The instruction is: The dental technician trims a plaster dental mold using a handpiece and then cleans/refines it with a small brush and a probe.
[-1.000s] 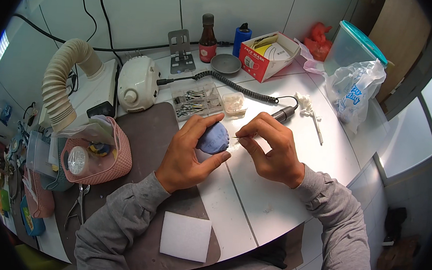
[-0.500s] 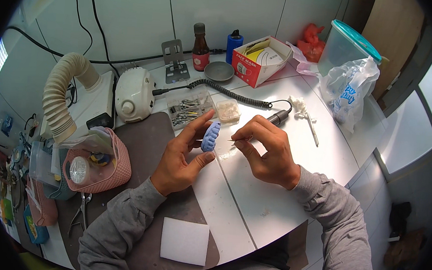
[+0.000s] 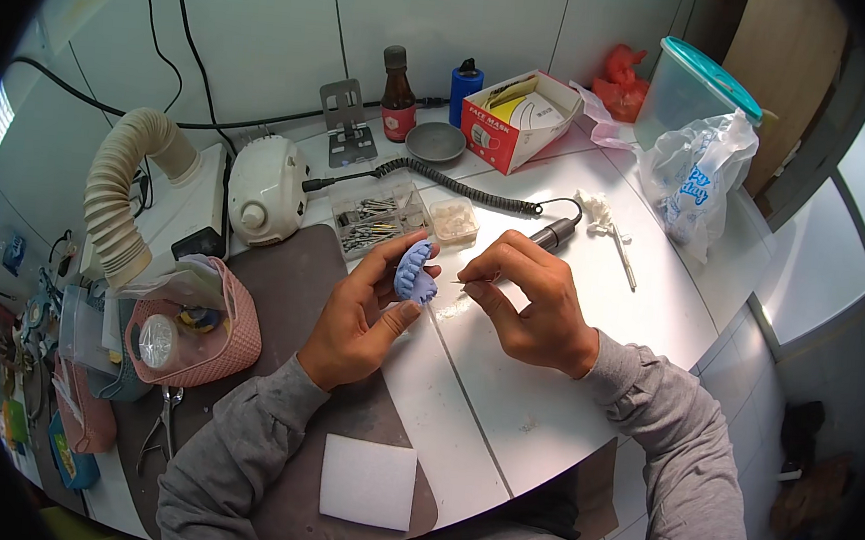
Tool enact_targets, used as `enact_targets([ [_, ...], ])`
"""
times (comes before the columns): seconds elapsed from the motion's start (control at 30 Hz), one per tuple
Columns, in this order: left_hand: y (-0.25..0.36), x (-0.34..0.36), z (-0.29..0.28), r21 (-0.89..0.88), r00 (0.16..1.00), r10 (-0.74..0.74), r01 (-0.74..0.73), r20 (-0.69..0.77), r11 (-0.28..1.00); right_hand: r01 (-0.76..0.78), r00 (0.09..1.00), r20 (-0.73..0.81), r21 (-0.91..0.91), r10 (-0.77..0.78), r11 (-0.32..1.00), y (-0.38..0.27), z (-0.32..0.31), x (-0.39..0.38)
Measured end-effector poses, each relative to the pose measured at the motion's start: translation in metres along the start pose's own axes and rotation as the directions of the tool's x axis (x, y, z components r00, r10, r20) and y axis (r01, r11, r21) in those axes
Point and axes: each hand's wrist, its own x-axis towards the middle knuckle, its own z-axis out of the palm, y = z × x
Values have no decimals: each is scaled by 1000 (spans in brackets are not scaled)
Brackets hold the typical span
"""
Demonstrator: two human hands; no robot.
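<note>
A blue dental cast (image 3: 413,272) with a curved row of teeth is held up in my left hand (image 3: 353,327), its fingers behind it and the thumb at its lower edge. Just to the right, my right hand (image 3: 538,313) pinches a thin, pointed piece (image 3: 456,282) between thumb and fingertips. The tip points toward the cast, with a small gap between them. Most of that thin piece is hidden by the fingers, so its kind is unclear. Both hands are above the white table (image 3: 484,394).
Behind the hands are a case of small burs (image 3: 371,224), a small clear box (image 3: 453,219) and a corded handpiece (image 3: 552,235). A white control unit (image 3: 270,190) and ribbed hose (image 3: 117,188) stand left, above a pink basket (image 3: 238,327). A white pad (image 3: 368,482) lies nearest me.
The dental cast has been turned in my left hand, so more of its inner side and base shows. My right hand has hardly moved and keeps its pinch.
</note>
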Motion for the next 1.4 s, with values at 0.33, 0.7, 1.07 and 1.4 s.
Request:
enact_targets([
  [0.33, 6, -2, -2, -256, 992, -124, 128, 34, 958, -7, 1000, -10, 15, 8, 1000, 0, -1, 0],
  [0.7, 6, 0, -3, -507, 952, -294, 295, 85, 810, -51, 998, 29, 66, 49, 997, 2, 4, 1],
  [1.07, 4, 2, 0, -531, 943, -330, 298, 36, 794, -67, 996, 63, 103, 61, 992, 1, 5, 1],
  [1.4, 2, 0, 1, -499, 950, -306, 292, 56, 816, -77, 996, 57, 89, 72, 993, 0, 3, 0],
])
